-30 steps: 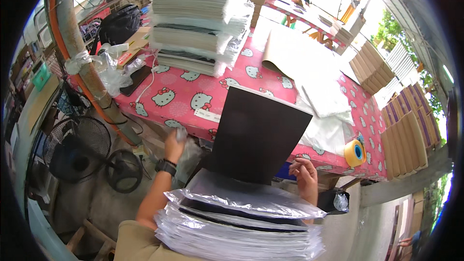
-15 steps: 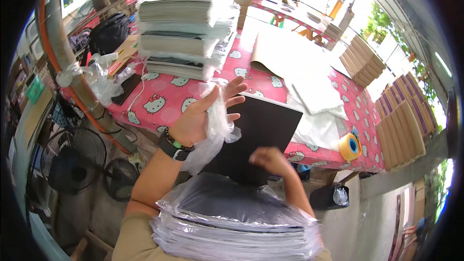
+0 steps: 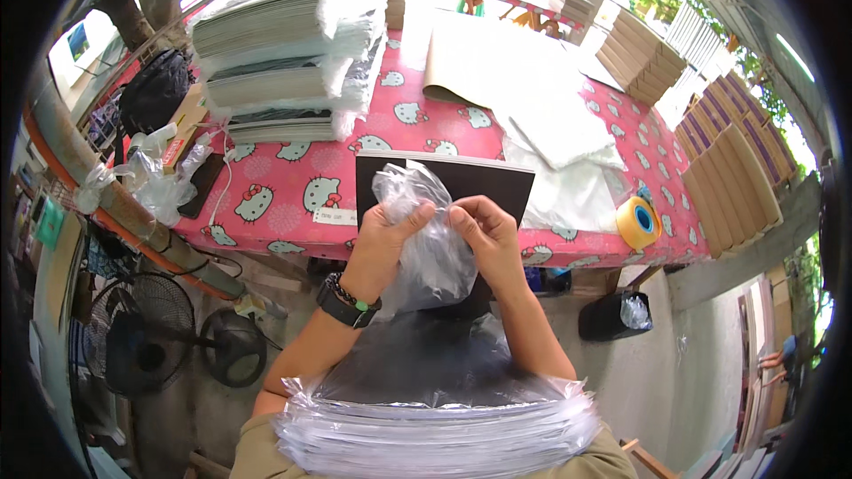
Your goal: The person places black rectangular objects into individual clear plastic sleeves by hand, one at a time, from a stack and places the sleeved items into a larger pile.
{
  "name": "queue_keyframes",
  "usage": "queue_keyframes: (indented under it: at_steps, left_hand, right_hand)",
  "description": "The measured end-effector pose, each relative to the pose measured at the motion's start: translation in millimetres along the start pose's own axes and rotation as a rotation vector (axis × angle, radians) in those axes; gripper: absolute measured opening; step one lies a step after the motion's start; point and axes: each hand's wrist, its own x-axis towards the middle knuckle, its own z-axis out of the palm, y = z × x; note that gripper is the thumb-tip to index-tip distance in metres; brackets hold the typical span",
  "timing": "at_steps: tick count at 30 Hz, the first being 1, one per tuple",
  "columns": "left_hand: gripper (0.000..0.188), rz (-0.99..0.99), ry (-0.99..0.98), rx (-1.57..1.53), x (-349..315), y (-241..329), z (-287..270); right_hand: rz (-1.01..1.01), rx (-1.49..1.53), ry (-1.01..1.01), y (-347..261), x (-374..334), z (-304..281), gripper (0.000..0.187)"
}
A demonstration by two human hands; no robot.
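Between my hands is a crumpled clear plastic bag (image 3: 437,266). My left hand (image 3: 377,244) is closed on its left side, thumb on top. With thumb and forefinger, my right hand (image 3: 493,244) pinches the bag's upper right edge. Behind the bag, a flat black board (image 3: 497,184) leans against the table's front edge, its pale top edge showing. The bag and my hands hide much of its middle. Close to my body lies a stack of plastic-wrapped flat sheets (image 3: 435,439), with a black sheet (image 3: 417,359) on top.
A pink patterned table (image 3: 288,200) spans the front. It bears a tall wrapped stack (image 3: 266,80), brown paper (image 3: 453,62), white plastic sheets (image 3: 568,137) and a yellow tape roll (image 3: 637,222). Cardboard stacks (image 3: 723,177) stand right, a fan (image 3: 138,337) left, a black bin (image 3: 614,315) below.
My right hand has come up and left to pinch the plastic bag. The left hand has turned from spread fingers to a grip on it. The whole view has shifted.
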Motion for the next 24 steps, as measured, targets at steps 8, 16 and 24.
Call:
queue_keyframes:
  at_steps: [8,16,24]
  left_hand:
    - [0.018,0.102,0.022,0.009,3,-8,-2]
    - [0.027,0.162,0.098,0.022,2,-6,-3]
    - [0.023,-0.02,-0.038,0.202,1,-15,-7]
  right_hand:
    - [-0.001,0.052,0.111,5,-2,0,0.01]
    - [-0.046,-0.205,0.092,6,-1,0,0.011]
    - [-0.246,-0.494,0.167,8,-2,1,0.015]
